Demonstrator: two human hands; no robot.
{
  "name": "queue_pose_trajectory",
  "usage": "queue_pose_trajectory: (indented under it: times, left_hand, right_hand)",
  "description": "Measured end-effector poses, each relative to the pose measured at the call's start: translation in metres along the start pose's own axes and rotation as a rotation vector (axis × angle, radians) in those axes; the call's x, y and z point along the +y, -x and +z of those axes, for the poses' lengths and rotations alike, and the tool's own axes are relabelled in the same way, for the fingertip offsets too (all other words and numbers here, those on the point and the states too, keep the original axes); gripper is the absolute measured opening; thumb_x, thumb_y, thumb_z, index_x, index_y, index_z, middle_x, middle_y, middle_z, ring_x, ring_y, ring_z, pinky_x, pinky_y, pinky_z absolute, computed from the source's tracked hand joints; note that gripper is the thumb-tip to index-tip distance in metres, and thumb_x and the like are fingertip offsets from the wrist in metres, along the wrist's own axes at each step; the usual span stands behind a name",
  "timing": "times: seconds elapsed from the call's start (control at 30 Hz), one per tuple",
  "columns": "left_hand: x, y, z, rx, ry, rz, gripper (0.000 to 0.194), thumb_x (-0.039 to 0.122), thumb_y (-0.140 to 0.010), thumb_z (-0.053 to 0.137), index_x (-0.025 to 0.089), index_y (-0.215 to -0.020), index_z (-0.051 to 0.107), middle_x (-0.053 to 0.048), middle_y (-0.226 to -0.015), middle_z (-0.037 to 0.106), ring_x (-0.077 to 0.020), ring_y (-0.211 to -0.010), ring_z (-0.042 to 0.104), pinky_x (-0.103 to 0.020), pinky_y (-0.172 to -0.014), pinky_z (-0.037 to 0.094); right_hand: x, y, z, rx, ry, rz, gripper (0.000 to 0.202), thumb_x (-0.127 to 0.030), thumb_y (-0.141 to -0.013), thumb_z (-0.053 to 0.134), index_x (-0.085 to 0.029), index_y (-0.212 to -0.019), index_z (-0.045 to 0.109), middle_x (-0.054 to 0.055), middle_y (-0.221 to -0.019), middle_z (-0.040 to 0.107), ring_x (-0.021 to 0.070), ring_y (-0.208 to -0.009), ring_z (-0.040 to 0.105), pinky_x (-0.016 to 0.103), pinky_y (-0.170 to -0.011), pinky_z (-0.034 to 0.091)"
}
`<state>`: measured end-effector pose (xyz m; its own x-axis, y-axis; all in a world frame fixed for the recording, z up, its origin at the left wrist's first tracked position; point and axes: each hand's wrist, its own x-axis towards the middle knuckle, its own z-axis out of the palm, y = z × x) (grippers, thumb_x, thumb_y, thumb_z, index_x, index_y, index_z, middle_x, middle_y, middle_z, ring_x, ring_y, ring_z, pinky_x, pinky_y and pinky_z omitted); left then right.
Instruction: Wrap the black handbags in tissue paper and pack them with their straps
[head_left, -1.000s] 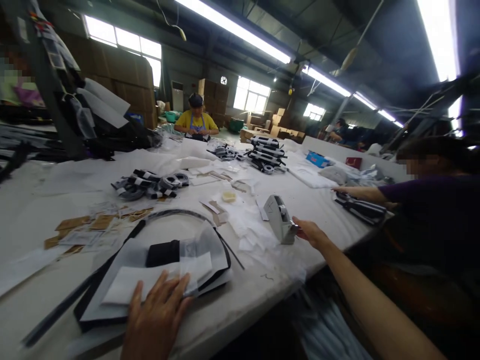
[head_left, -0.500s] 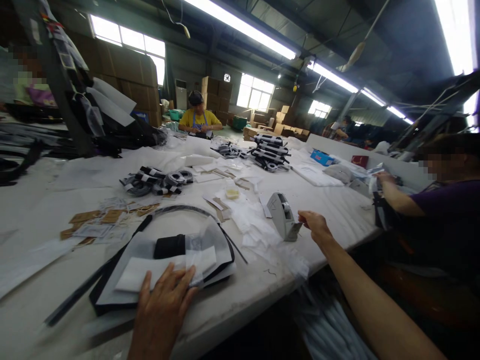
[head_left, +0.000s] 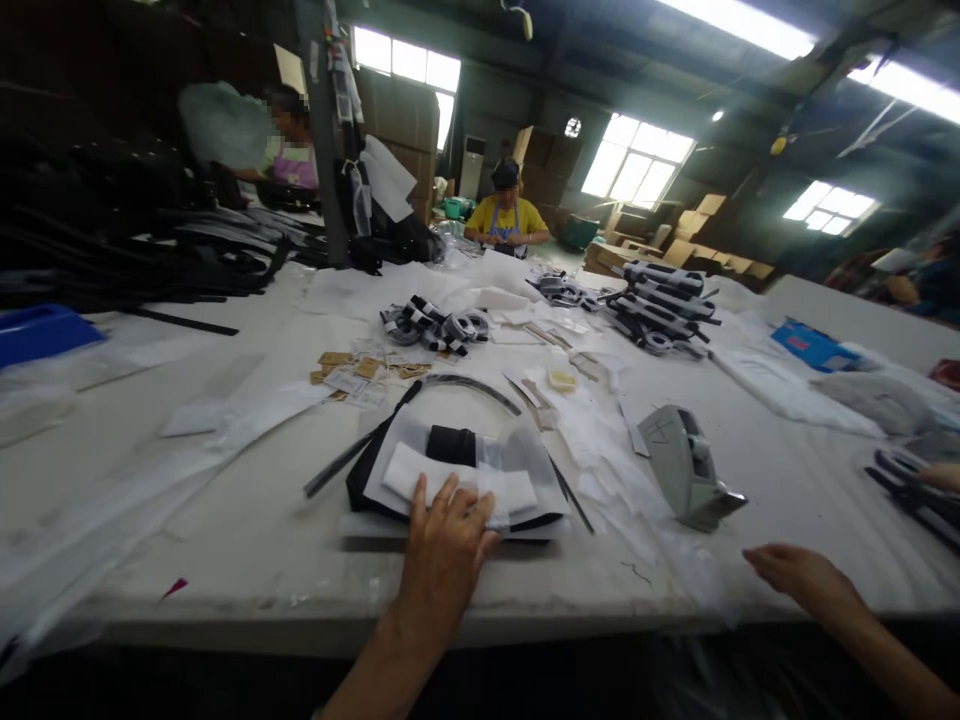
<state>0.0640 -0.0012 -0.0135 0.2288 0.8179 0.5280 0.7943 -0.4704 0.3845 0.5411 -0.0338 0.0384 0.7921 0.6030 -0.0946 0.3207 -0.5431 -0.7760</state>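
Note:
My left hand [head_left: 448, 535] lies with fingers spread on a folded white sheet [head_left: 405, 470], pressing it down. Under that sheet is a flat black bag [head_left: 363, 487] covered with thin white wrapping paper [head_left: 527, 455]. A small black piece [head_left: 450, 444] shows beyond my fingertips, and clear plastic film crosses the sheet. A dark strap [head_left: 337, 470] runs out to the left and curves behind the bag. To the right, my right hand [head_left: 806, 580] is in the air just nearer than a grey tape dispenser [head_left: 686, 468]. Its fingers are pinched together; whatever they hold is too small to see.
Brown and white tags [head_left: 367, 370] lie behind the bag, with coiled straps [head_left: 435, 327] farther back. Bundled straps [head_left: 664, 305] are stacked at the back right. A blue box [head_left: 814, 345] lies beyond. A co-worker in yellow [head_left: 508, 215] sits across the table.
My right hand has drawn away from the tape dispenser toward the table's front edge. My left hand stays on the white sheet. The view has turned left.

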Motion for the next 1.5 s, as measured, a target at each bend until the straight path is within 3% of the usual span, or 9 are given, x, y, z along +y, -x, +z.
queue_pose_trajectory:
  times: [0.17, 0.33, 0.47, 0.67, 0.87, 1.0, 1.17, 1.33, 1.5]
  left_hand:
    - [0.002, -0.001, -0.003, -0.017, 0.041, -0.012, 0.044, 0.028, -0.077, 0.079, 0.028, -0.117, 0.063, -0.002, -0.107, 0.072, -0.0309, -0.123, 0.057, -0.065, -0.114, 0.026]
    - [0.001, -0.001, -0.006, -0.049, 0.019, -0.005, 0.043, 0.028, -0.080, 0.076, 0.028, -0.121, 0.061, -0.002, -0.108, 0.071, -0.0308, -0.125, 0.055, -0.067, -0.114, 0.025]
    - [0.000, 0.001, -0.001, -0.025, 0.025, 0.004, 0.044, 0.031, -0.081, 0.075, 0.029, -0.123, 0.060, -0.002, -0.108, 0.071, -0.0298, -0.126, 0.054, -0.066, -0.116, 0.023]
    - [-0.001, 0.004, 0.010, 0.092, 0.027, -0.011, 0.040, 0.036, -0.079, 0.077, 0.028, -0.116, 0.064, -0.002, -0.105, 0.072, -0.0286, -0.122, 0.057, -0.062, -0.118, 0.018]
    - [-0.003, 0.004, 0.015, 0.104, 0.020, 0.000, 0.038, 0.036, -0.080, 0.075, 0.029, -0.116, 0.064, -0.002, -0.105, 0.072, -0.0292, -0.122, 0.057, -0.061, -0.119, 0.016]
    - [-0.002, 0.002, 0.011, 0.065, -0.016, -0.002, 0.035, 0.031, -0.082, 0.073, 0.028, -0.116, 0.064, -0.002, -0.106, 0.072, -0.0298, -0.122, 0.057, -0.064, -0.117, 0.020]
    - [-0.001, -0.001, 0.002, 0.004, -0.011, 0.011, 0.037, 0.028, -0.084, 0.071, 0.029, -0.120, 0.062, -0.004, -0.109, 0.071, -0.0304, -0.124, 0.055, -0.066, -0.115, 0.023]
    - [-0.001, 0.000, -0.002, -0.019, 0.005, 0.013, 0.034, 0.030, -0.087, 0.068, 0.031, -0.120, 0.061, -0.001, -0.104, 0.072, -0.0303, -0.124, 0.056, -0.067, -0.114, 0.026]
    - [-0.005, -0.001, -0.013, -0.042, 0.013, 0.081, 0.049, 0.024, -0.088, 0.065, 0.017, -0.133, 0.048, -0.010, -0.119, 0.069, -0.0297, -0.126, 0.056, -0.062, -0.113, 0.034]
  right_hand:
    - [-0.101, 0.056, 0.013, -0.485, 0.245, -0.401, 0.014, -0.040, -0.071, 0.075, -0.027, -0.074, 0.074, 0.013, -0.085, 0.072, 0.0257, -0.081, 0.065, 0.037, -0.075, 0.049]
    - [-0.230, 0.147, 0.102, -1.205, 0.450, -0.831, 0.029, -0.048, -0.080, 0.067, -0.020, -0.083, 0.074, 0.003, -0.084, 0.072, 0.0193, -0.081, 0.064, 0.028, -0.076, 0.047]
    - [-0.267, 0.179, 0.182, -1.447, 0.823, -1.050, 0.023, -0.042, -0.075, 0.072, -0.020, -0.083, 0.074, -0.003, -0.075, 0.071, 0.0130, -0.067, 0.062, 0.021, -0.060, 0.041]
    - [-0.268, 0.184, 0.261, -1.252, 1.352, -1.413, 0.028, -0.042, -0.069, 0.079, -0.022, -0.088, 0.077, 0.001, -0.080, 0.075, 0.0171, -0.073, 0.066, 0.026, -0.065, 0.038]
    - [-0.265, 0.172, 0.288, -1.005, 1.415, -1.833, 0.045, -0.060, -0.071, 0.075, -0.015, -0.080, 0.075, 0.011, -0.084, 0.074, 0.0241, -0.084, 0.065, 0.033, -0.076, 0.037]
    - [-0.264, 0.139, 0.281, -0.823, 1.139, -1.901, 0.041, -0.055, -0.073, 0.078, -0.017, -0.087, 0.072, 0.009, -0.093, 0.071, 0.0233, -0.090, 0.063, 0.033, -0.079, 0.038]
    - [-0.250, 0.143, 0.224, -0.363, 0.686, -1.543, 0.028, -0.027, -0.087, 0.070, -0.017, -0.113, 0.066, 0.011, -0.112, 0.069, 0.0246, -0.101, 0.063, 0.036, -0.088, 0.045]
    - [-0.169, 0.213, 0.177, -0.536, 0.443, -1.596, 0.038, -0.030, -0.092, 0.060, -0.018, -0.127, 0.059, 0.012, -0.123, 0.067, 0.0252, -0.110, 0.064, 0.037, -0.093, 0.052]
    - [-0.099, 0.232, 0.199, -0.259, 0.422, -1.672, 0.045, -0.014, -0.090, 0.053, -0.012, -0.135, 0.051, 0.017, -0.129, 0.064, 0.0297, -0.117, 0.062, 0.046, -0.098, 0.051]
